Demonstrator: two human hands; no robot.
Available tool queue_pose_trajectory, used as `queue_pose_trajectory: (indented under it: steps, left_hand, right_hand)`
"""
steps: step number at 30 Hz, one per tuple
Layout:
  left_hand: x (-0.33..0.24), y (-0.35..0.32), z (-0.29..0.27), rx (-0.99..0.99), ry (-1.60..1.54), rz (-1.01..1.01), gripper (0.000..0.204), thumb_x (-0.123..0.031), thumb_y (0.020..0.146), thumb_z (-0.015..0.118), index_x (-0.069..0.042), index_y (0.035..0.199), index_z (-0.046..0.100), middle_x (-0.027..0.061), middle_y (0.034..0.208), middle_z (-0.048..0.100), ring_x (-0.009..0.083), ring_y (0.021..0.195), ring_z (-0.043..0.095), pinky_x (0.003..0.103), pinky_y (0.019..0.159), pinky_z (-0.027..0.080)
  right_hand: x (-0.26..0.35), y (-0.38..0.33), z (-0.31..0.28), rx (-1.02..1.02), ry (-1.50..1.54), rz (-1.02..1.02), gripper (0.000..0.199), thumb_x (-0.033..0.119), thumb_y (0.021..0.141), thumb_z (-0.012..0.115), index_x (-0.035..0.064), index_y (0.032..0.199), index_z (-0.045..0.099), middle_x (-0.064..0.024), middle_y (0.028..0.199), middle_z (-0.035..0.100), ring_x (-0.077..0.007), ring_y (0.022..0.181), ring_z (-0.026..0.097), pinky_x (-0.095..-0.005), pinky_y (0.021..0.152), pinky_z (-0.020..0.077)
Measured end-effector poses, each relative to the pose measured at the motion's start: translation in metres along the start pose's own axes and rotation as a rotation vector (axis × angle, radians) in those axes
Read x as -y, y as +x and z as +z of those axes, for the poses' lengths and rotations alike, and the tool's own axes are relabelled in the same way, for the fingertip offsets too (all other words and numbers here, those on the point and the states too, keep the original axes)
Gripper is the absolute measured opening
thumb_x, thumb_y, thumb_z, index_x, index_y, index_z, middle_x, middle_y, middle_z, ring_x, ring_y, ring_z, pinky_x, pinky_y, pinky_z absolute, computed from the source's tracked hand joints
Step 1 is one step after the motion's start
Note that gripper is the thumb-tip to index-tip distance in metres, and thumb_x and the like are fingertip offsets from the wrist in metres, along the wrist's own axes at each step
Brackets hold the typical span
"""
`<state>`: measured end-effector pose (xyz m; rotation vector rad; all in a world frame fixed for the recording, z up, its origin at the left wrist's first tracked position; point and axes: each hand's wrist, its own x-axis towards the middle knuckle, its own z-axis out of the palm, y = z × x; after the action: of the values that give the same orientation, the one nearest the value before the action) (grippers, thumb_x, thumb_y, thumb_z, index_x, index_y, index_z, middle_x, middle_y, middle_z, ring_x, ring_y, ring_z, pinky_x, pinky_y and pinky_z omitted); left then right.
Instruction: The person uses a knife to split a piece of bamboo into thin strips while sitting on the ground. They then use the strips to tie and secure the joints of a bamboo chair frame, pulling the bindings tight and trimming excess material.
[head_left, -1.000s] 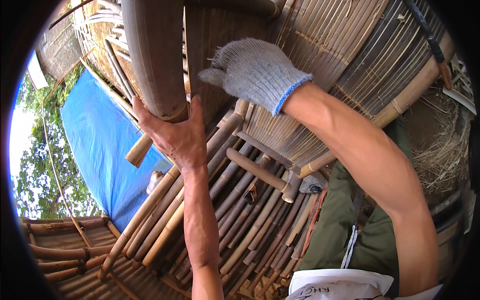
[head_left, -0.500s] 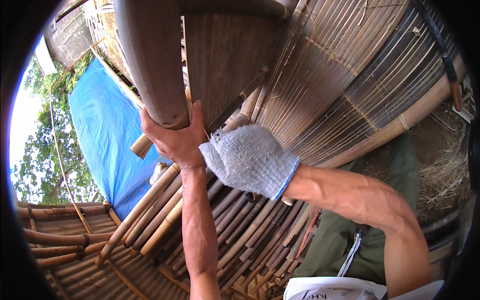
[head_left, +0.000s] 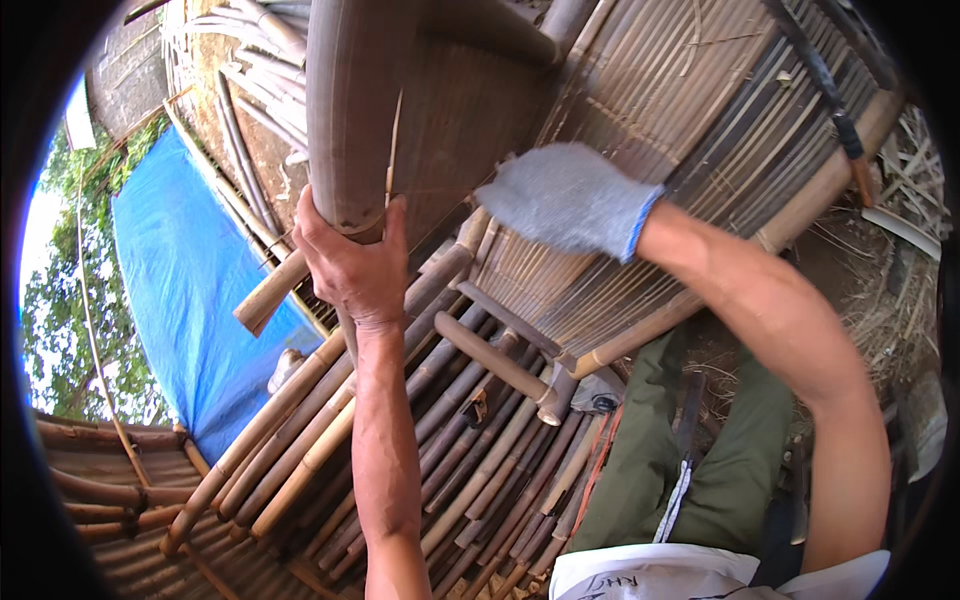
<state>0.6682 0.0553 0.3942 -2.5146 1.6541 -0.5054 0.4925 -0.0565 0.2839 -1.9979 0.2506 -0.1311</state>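
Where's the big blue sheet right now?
In the head view, the blue sheet is on the left side, between the green leaves and the bare left hand.

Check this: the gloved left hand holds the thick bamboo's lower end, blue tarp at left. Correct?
No: the left hand is bare; the head view shows the grey glove on the right hand. The left hand holds the thick bamboo's lower end, with a blue tarp at left.
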Motion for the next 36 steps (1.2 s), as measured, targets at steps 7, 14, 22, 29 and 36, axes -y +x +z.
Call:
queue_pose_trajectory:
  steps: [7, 14, 22, 29, 36]
  left_hand:
    - [-0.044, -0.014, -0.014, -0.034, -0.132, 0.433, 0.098, -0.011, 0.073, 0.080, 0.000, 0.155, 0.028, 0.0273, 0.155, 0.030, 0.0462, 0.145, 0.028, 0.056, 0.119, 0.025]
    - [-0.105, -0.160, 0.069, 1.061, -0.359, 0.548, 0.059, -0.026, 0.088, 0.065, -0.003, 0.140, 0.048, 0.0143, 0.100, 0.064, 0.0337, 0.100, 0.063, 0.050, 0.109, 0.042]
    - [-0.104, -0.174, -0.012, 0.433, -0.571, 0.146, 0.073, -0.006, 0.072, 0.081, -0.007, 0.139, 0.052, 0.0214, 0.144, 0.046, 0.0423, 0.138, 0.040, 0.054, 0.115, 0.033]
    - [-0.024, -0.006, -0.050, 0.094, -0.254, 0.060, 0.077, -0.020, 0.085, 0.078, 0.006, 0.146, 0.039, 0.0260, 0.142, 0.047, 0.0425, 0.133, 0.045, 0.046, 0.117, 0.031]
    - [0.015, -0.021, 0.000, 0.062, 0.066, 0.072, 0.114, -0.020, 0.070, 0.090, -0.014, 0.157, 0.016, 0.0264, 0.139, 0.047, 0.0472, 0.126, 0.051, 0.054, 0.101, 0.046]
  right_hand:
    - [0.033, -0.049, 0.043, -0.886, 0.262, 0.214, 0.020, 0.017, 0.095, 0.055, -0.0002, 0.095, 0.066, -0.0237, 0.094, 0.068, -0.0392, 0.092, 0.067, -0.0503, 0.080, 0.0556]
    - [-0.032, -0.212, -0.015, -0.570, -0.321, 0.889, 0.050, 0.027, 0.078, 0.071, -0.0013, 0.117, 0.058, -0.0207, 0.113, 0.054, -0.0382, 0.107, 0.057, -0.0500, 0.094, 0.0490]
    - [-0.250, -0.299, -0.068, -0.541, -0.779, 1.104, 0.068, 0.024, 0.087, 0.064, -0.0011, 0.146, 0.040, -0.0246, 0.105, 0.067, -0.0422, 0.094, 0.067, -0.0533, 0.086, 0.0538]
    - [-0.150, -0.283, -0.024, -0.715, -0.285, 0.904, 0.032, 0.020, 0.089, 0.059, 0.0008, 0.115, 0.056, -0.0261, 0.102, 0.064, -0.0440, 0.099, 0.064, -0.0515, 0.087, 0.0516]
    - [0.010, -0.231, 0.019, -0.543, 0.002, 0.484, 0.041, 0.021, 0.090, 0.066, 0.0000, 0.123, 0.055, -0.0193, 0.095, 0.065, -0.0349, 0.084, 0.071, -0.0415, 0.073, 0.0584]
